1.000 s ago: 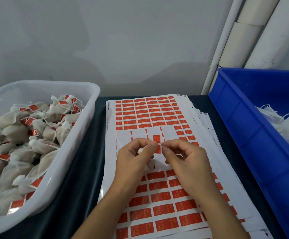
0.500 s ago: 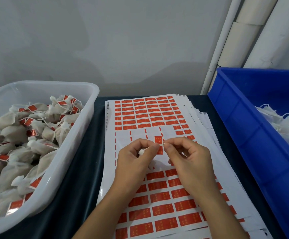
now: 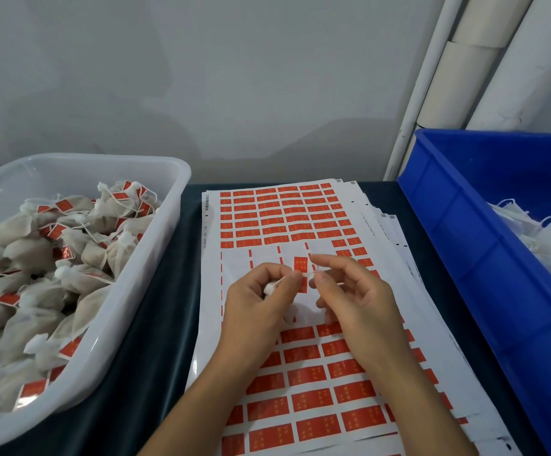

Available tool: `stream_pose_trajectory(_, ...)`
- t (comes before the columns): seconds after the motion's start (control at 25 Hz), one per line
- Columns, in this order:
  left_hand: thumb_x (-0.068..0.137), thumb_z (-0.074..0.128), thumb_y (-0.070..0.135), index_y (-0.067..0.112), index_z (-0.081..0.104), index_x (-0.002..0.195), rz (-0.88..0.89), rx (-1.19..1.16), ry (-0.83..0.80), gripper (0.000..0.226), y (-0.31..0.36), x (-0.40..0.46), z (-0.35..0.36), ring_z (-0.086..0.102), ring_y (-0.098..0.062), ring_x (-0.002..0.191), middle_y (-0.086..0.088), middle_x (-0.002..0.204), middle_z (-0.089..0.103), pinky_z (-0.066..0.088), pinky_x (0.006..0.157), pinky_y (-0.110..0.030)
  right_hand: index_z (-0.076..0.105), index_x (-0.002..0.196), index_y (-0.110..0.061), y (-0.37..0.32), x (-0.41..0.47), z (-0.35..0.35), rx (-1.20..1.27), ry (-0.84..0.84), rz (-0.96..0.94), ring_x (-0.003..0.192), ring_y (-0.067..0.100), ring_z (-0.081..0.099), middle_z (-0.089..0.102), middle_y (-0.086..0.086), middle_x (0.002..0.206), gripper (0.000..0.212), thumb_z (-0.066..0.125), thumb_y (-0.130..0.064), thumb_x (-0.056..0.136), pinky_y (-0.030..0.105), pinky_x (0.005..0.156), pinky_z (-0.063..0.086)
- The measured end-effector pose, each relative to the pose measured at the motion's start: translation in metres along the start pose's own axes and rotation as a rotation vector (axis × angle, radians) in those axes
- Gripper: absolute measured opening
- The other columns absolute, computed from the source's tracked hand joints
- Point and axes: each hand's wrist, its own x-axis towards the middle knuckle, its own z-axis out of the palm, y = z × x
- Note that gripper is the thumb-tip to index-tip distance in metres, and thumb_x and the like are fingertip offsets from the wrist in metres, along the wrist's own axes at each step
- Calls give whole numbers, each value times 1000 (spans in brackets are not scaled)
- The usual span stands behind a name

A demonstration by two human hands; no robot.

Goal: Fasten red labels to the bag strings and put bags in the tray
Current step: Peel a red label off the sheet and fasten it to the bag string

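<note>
My left hand (image 3: 261, 301) grips a small white bag, of which only the tied top (image 3: 270, 287) shows between the fingers. A thin white string (image 3: 310, 273) runs from it to my right hand (image 3: 353, 294), which pinches the string's end. A red label (image 3: 300, 271) hangs upright between the two hands' fingertips, over the sheet of red labels (image 3: 300, 222) lying on the table. The clear white tray (image 3: 165, 232) at the left holds several labelled bags (image 3: 70, 251).
A blue crate (image 3: 464, 245) with unlabelled white bags (image 3: 550, 235) stands at the right. More label sheets are stacked under the top one. White pipes rise at the back right. A dark cloth covers the table.
My right hand's fingers have loosened and drawn slightly right, stretching the string. The red label stays between the fingertips. The left hand has barely moved.
</note>
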Motion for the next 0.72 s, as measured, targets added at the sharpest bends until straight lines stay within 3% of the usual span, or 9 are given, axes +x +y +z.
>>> stream_pose_trajectory(0.12, 100, 64, 37, 30, 75, 86, 13, -7, -30, 19, -1, 0, -1, 73, -12, 77, 10, 81, 76, 58, 66, -16, 67, 98, -51, -3, -2, 3, -51, -35, -9, 98, -6, 66, 69, -33, 100, 19, 58, -61, 84, 15, 73, 57)
stream_pose_trajectory(0.28, 102, 61, 33, 24, 75, 89, -14, -66, -70, 21, -2, 0, -3, 72, -17, 76, 4, 80, 74, 60, 73, -22, 69, 92, -42, 2, 0, 2, -86, 14, -14, 94, -6, 65, 69, -30, 94, 3, 67, -45, 93, 21, 77, 58)
stream_pose_trajectory(0.52, 99, 70, 31, 33, 70, 95, 25, -46, -25, 4, -4, 0, -1, 73, -17, 83, 8, 88, 74, 61, 74, -22, 73, 90, -35, 4, 1, -3, -62, 67, 34, 87, 5, 69, 72, -23, 87, 4, 72, -38, 93, 28, 79, 60)
stream_pose_trajectory(0.72, 84, 76, 38, 37, 67, 86, 172, -34, -18, 9, -3, -2, -1, 70, -15, 80, 7, 85, 72, 59, 71, -21, 74, 87, -33, 4, 0, -7, -68, 45, 56, 81, 9, 69, 72, -17, 80, 7, 71, -34, 94, 28, 76, 60)
